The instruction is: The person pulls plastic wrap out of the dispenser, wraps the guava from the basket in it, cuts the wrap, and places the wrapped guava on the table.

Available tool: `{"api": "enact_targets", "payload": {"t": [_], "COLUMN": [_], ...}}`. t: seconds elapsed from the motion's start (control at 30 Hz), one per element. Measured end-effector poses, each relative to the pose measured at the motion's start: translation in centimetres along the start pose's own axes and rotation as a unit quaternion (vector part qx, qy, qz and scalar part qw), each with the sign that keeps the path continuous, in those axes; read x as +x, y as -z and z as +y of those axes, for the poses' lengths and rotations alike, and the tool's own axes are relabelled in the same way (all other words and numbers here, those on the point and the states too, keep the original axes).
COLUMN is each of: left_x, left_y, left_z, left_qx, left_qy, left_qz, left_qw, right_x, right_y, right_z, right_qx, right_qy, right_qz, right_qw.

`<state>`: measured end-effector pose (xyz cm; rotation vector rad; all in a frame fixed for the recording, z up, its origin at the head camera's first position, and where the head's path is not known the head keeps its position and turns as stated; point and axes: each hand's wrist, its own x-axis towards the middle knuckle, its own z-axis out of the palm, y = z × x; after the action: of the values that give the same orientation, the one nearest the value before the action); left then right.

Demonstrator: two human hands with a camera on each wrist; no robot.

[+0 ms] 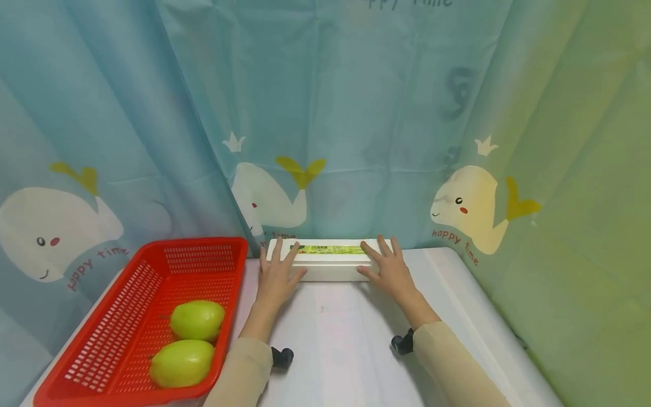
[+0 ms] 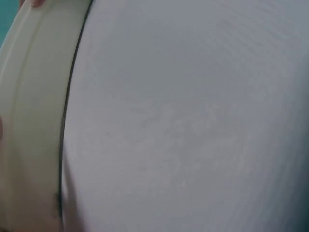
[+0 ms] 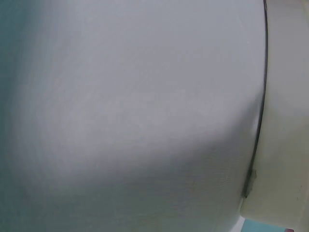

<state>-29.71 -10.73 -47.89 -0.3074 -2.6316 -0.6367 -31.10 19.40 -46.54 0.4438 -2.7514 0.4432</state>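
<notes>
Head view, nearest: beige cloth sleeves (image 1: 244, 370), right of the red basket (image 1: 114, 319).
Basket build: oblong, perforated plastic with a smooth rim.
Fruits (image 1: 182, 363): two, smooth, green and rounded, inside the basket along its right wall.
Tabletop (image 1: 346, 339): white, faintly wrinkled, under the basket.
Left hand (image 1: 277, 277): fingers spread, nearly straight, touching the end of the white box (image 1: 330, 274) nearer the basket.
Right hand (image 1: 390, 271): spread likewise, touching the end farther from the basket.
Box lie: right of the basket's far end; long axis crosswise, one end toward the basket, the other away; straight-edged, yellow-green label (image 1: 330, 250) lengthwise on top.
Curtain (image 1: 366, 113): blue-green, folded, whale-printed, behind the basket.
</notes>
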Motion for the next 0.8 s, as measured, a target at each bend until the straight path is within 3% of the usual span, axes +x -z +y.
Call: {"api": "enact_targets", "payload": {"t": [0.33, 0.8], "left_x": [-0.5, -2.2], "left_y": [-0.4, 0.8], "left_z": [0.6, 2.2], "left_qx": [-0.009, -0.011], "left_qy": [0.020, 0.064], "left_qz": [0.034, 0.008], "left_qw": [0.9992, 0.9978], "right_x": [0.0, -0.6], "right_y": [0.3, 1.4], "right_z": [-0.1, -0.2], "right_qx": [-0.006, 0.006], "right_qy": [-0.012, 0.002], "right_qz": [-0.018, -0.043], "right_qw": [0.9997, 0.9991]}}
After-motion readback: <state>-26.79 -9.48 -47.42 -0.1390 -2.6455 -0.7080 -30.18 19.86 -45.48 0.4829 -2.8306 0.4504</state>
